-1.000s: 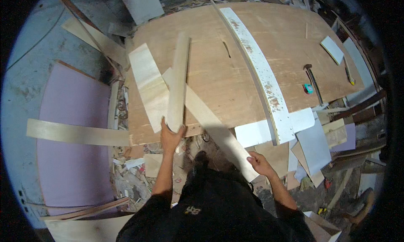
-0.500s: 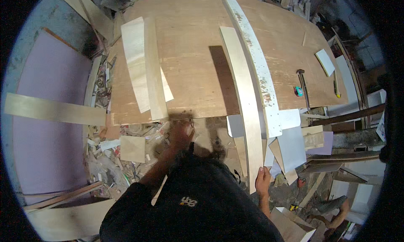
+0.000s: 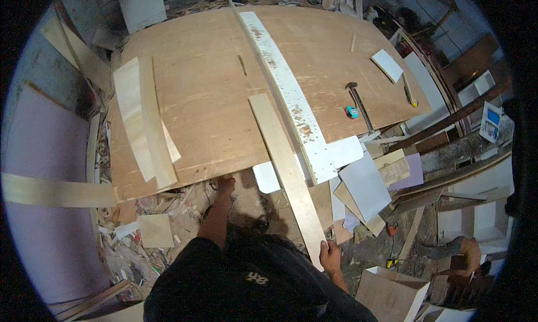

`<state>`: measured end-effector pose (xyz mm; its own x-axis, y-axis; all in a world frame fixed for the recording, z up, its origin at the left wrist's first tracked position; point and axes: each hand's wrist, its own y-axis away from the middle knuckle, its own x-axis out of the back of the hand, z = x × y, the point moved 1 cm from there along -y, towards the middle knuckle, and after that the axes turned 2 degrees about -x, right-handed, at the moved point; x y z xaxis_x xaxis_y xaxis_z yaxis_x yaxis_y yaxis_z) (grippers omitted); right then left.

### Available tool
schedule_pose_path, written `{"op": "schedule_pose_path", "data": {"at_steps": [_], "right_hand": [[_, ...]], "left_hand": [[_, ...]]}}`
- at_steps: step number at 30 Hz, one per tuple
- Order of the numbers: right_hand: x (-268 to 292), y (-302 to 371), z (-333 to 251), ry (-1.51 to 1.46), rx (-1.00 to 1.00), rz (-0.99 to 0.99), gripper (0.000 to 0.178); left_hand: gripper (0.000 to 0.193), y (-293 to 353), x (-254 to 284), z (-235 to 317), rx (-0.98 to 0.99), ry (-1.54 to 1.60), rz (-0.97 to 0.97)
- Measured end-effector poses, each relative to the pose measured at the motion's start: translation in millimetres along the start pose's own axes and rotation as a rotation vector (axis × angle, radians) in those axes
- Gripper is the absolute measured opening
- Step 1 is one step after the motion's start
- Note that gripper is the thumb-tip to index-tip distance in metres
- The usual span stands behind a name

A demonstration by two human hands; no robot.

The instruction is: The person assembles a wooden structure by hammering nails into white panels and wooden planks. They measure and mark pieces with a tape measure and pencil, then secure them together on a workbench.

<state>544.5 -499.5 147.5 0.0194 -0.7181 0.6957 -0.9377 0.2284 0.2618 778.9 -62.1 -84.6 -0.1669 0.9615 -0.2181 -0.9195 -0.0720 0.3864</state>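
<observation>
A long, pale wooden plank (image 3: 288, 173) reaches from the tabletop out over its near edge, left of the white speckled straight board (image 3: 286, 92). My right hand (image 3: 330, 256) grips the plank's near end, thumb on top. At the table's near edge is my left hand (image 3: 226, 185), its fingers too small and shaded to make out; whether it holds anything is unclear. A white crosspiece (image 3: 344, 150) joins the speckled board's near end, and part of it shows left of the plank. A thin dark blade-like piece (image 3: 241, 64) stands on the wooden tabletop (image 3: 207, 87) beyond the plank.
Pale strips (image 3: 148, 120) lie at the table's left. A hammer (image 3: 360, 106), a teal tape measure (image 3: 352, 112) and a white offcut (image 3: 386, 66) lie at the right. Scraps (image 3: 157, 231) litter the floor. Another person's arm (image 3: 468, 257) shows at lower right, near an open box (image 3: 389, 294).
The plank has come back toward me and lower, its far end now nearer along the speckled board. The dark blade-like piece has come into sight. The whole view has shifted.
</observation>
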Motion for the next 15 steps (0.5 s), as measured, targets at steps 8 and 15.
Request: {"op": "schedule_pose_path", "data": {"at_steps": [8,15], "right_hand": [[-25.1,-47.3,-3.7,-0.139,0.001,0.023,0.04],[-32.4,-81.7,-6.7,-0.187,-0.028,0.041,0.045]], "left_hand": [[0.056,37.8,-89.6,106.1,-0.801,-1.058,-0.139],[0.062,-18.7,-180.6,148.7,-0.561,-1.264,0.095]]}}
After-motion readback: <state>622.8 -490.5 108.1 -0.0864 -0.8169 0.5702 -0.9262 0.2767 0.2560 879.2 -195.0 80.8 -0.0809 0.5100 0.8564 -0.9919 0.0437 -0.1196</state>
